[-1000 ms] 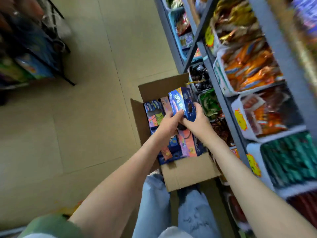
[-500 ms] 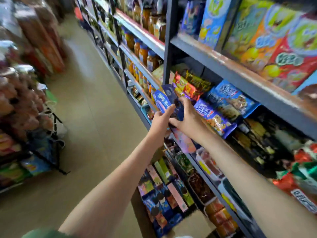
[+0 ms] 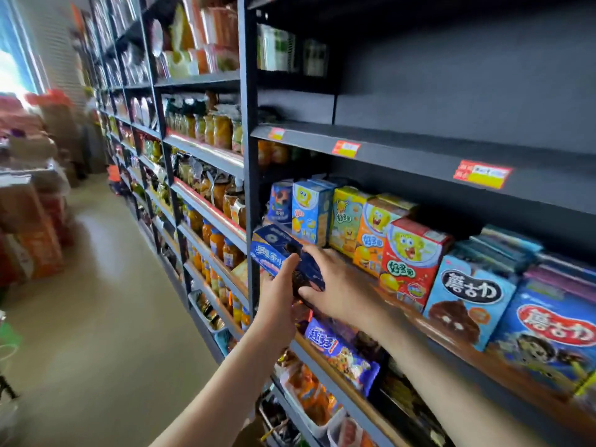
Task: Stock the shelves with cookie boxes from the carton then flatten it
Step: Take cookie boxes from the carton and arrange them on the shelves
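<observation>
Jars point(image 3: 222, 127) fill the racks on the left. The left hand point(image 3: 277, 304) grips a blue cookie box point(image 3: 274, 250) from below, with its thumb on the front. The right hand point(image 3: 338, 285) holds the other end with curled fingers. The box is tilted at the left end of the shelf point(image 3: 451, 341), near a row of upright boxes point(image 3: 412, 259).
</observation>
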Demonstrator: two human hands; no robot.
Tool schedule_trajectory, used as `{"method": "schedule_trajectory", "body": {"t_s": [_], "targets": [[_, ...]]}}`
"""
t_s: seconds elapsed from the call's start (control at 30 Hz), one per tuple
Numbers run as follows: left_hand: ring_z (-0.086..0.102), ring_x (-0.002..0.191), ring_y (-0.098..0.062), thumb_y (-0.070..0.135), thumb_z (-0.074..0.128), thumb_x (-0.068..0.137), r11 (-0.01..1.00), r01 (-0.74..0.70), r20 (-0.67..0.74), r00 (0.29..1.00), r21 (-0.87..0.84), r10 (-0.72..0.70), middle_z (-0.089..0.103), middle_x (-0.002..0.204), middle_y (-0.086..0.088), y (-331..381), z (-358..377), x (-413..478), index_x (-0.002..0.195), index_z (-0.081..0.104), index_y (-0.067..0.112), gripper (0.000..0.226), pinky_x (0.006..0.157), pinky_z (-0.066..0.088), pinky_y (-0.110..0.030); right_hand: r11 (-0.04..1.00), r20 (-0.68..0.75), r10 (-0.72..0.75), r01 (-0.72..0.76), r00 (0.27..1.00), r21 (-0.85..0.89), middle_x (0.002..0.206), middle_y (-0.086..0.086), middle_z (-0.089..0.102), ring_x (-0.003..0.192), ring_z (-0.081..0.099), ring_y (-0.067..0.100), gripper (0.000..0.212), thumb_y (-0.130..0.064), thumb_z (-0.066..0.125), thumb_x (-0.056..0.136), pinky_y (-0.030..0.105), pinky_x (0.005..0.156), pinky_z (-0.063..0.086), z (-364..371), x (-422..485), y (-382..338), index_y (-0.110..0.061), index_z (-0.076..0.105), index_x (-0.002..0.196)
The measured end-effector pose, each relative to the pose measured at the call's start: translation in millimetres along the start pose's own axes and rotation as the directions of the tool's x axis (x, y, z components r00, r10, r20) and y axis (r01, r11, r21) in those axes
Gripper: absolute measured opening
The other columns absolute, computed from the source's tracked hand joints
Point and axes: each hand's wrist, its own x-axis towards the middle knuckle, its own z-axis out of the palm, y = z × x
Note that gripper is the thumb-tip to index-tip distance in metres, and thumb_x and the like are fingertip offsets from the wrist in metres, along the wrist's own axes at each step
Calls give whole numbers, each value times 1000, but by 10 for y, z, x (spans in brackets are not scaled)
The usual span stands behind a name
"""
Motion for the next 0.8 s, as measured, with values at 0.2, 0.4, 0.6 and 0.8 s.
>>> {"method": "schedule_trajectory", "body": {"t_s": [0.2,0.4,0.6,0.8], "targets": [[68,77,-21,34,62,87,998,-20,-18,1000,-52,20,73,99,-9,226,232,45,110,66,12,32,70,51,-32,999,-16,-41,41,999,-22,143,-2,37,128,43,17,70,-34,59,89,31,101,39,-232,202,54,-27,22,148],[62,59,-15,44,60,86,1000,-1,-73,997,-30,-1,71,86,-3,436,142,67,106,67,10,40,63,46,-31,997,-29,27,-29,999,-65,138,-2,46,120,49,19,70,-48,62,85,34,93,44,-298,373,-61,-25,31,144],[65,59,-21,41,59,88,997,-1,-2,1000,-79,1,72,94,-13,678,-35,178,112,62,5,42,57,48,-28,976,-204,218,-213,954,45,120,-4,54,106,53,16,64,-63,66,73,38,85,47,-250,417,-221,-22,48,119],[69,80,-24,44,63,85,998,55,95,994,-40,-51,69,107,-16,766,-150,229,116,57,8,48,73,57,-35,945,-315,326,-299,891,134,104,-7,53,93,53,11,52,-58,66,77,23,65,39,-105,271,-457,-21,52,111]]}}
